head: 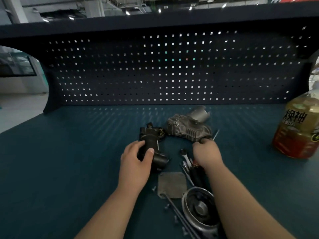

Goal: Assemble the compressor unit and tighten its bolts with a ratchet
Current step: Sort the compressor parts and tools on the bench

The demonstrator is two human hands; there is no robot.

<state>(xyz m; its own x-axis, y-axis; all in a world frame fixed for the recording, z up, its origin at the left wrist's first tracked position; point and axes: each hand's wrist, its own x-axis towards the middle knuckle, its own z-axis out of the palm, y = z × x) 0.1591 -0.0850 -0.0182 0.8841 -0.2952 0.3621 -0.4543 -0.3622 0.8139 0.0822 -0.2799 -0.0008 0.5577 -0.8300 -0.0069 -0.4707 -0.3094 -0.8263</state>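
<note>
The table had a peg wall standing behind it. The compressor body lay in the middle, far back. The pipe part lay just left of it, in the left hand. The right hand held the body's near corner. Tools lay under that hand. The flat plate lay nearer, with the cup part at its right. 1 bottle stood far right.

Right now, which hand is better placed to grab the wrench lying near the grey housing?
Right, probably. The right hand sits at the near edge of the grey housing, directly beside the wrench. The left hand is busy gripping the black cylinder, farther away.
</note>
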